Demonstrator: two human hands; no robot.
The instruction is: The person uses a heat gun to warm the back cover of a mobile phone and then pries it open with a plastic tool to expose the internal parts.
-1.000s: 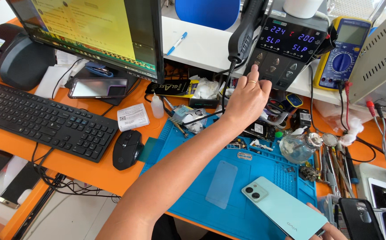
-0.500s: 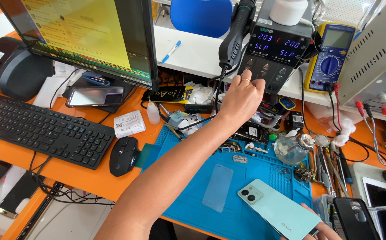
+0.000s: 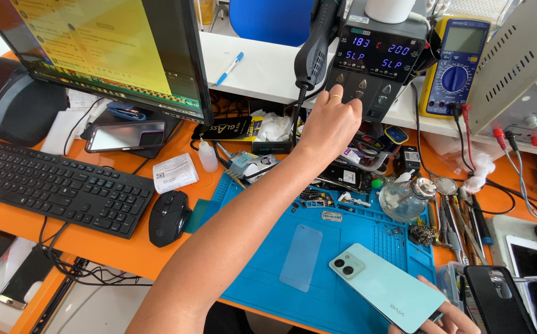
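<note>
Since a second ago the left hand (image 3: 333, 120) has stayed raised at the black rework station (image 3: 376, 59), its fingertips now resting on the row of buttons below the display; the fingers are extended, pressing rather than grasping anything. The first number on the station's display has changed since then, while the one beside it reads as before. The mint-green phone (image 3: 386, 287) has shifted little: it lies face down at the near right corner of the blue repair mat (image 3: 281, 216), and the right hand (image 3: 445, 318), mostly cut off by the lower edge, holds its near end, fingers curled at the phone's edge.

From largest to smallest: one monitor (image 3: 107, 49) stands at the left, above one black keyboard (image 3: 58, 188). One blue mat covers the middle of the orange desk (image 3: 126, 247). One grey bench supply (image 3: 516, 68) leans at the right, beside one yellow multimeter (image 3: 457, 65). One black printer (image 3: 8, 105) sits at the far left. Phones: I count the green one, one propped under the monitor (image 3: 123, 136), two lying at the lower left (image 3: 2, 266), and one black one (image 3: 497, 300) at the lower right. One black mouse (image 3: 169, 216) rests just beside the keyboard. One clear screen protector (image 3: 301, 256) lies on the mat, near the green phone. One glass bottle (image 3: 404, 198) stands at the mat's far right edge.
</note>
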